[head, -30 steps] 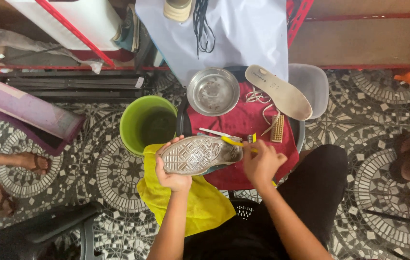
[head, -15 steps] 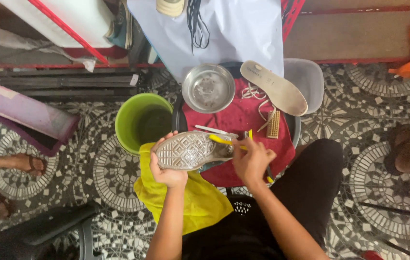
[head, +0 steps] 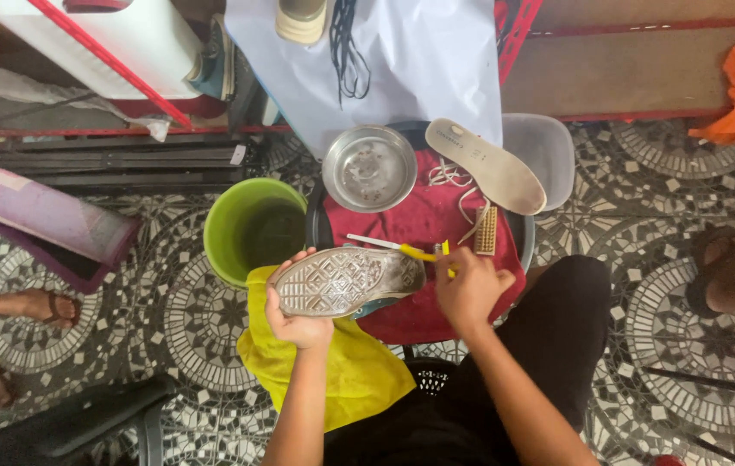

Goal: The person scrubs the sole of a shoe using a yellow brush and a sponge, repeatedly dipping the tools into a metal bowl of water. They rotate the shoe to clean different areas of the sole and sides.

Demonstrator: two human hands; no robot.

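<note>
Nearest to me, the yellow cloth (head: 333, 371) lies over my lap, just under the shoe (head: 346, 280), which I take as my landmark. My left hand (head: 298, 321) grasps the shoe from below at its left end, the fingers curled around the edge, and the patterned sole is turned up to my eyes. My right hand (head: 469, 289) is just to the right of the shoe, closed around the yellow handle of a toothbrush (head: 402, 250); the white end of the toothbrush lies along the far edge of the sole. I cannot tell if the bristles touch the shoe.

Under the shoe and behind it is the red cloth (head: 424, 216), which covers the small round worktop (head: 526, 246). On this cloth, to the right of the shoe and past my right hand, stands a small wooden brush (head: 486, 229). A little further, white laces (head: 454, 181) lie loose. Directly behind the shoe is a round metal bowl (head: 369, 168), and right of the bowl a pale insole (head: 484, 164) lies slanted, partly over a grey seat (head: 544, 147).

Left of the shoe and a little behind it, a green bucket (head: 251, 226) stands on the patterned floor (head: 643, 224). Furthest behind the shoe hangs a white sheet (head: 419, 60) with black laces (head: 348, 43) on it
</note>
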